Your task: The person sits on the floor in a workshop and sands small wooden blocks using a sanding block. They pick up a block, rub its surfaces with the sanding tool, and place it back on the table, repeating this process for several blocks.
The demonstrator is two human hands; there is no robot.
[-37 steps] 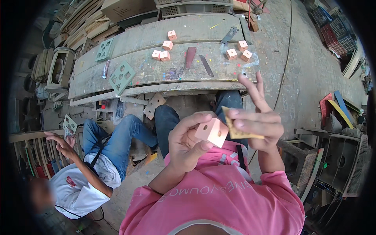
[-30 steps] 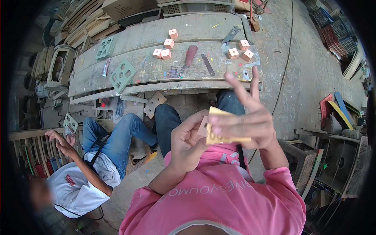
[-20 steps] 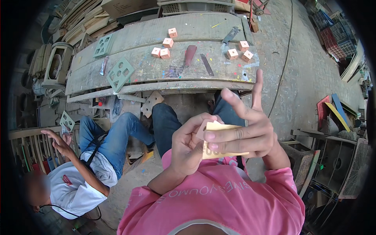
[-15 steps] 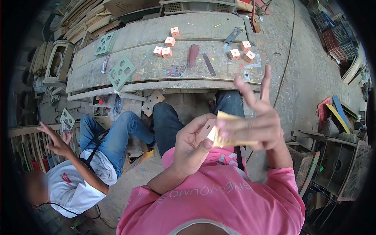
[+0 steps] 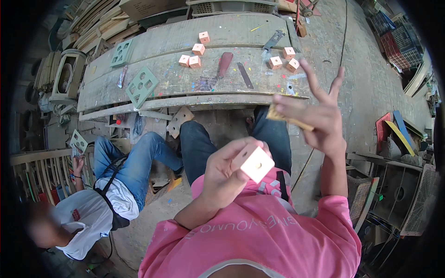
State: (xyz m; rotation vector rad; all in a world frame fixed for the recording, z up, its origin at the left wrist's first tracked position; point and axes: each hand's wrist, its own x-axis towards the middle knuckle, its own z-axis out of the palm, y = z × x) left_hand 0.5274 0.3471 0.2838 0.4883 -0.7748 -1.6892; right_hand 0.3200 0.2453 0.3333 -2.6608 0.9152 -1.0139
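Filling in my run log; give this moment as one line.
left hand: holds pink cube | right hand: holds yellow sheet, apart from cube | workbench: seven more cubes

The cube (image 5: 253,164) is pinkish, the sheet (image 5: 274,114) yellowish.

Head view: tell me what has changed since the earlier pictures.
The right hand has swung up and right, carrying the yellow sheet away from the pink cube. The raised hand of the co-worker has gone from sight. The left hand keeps its grip on the cube; the bench and its seven cubes stayed put.
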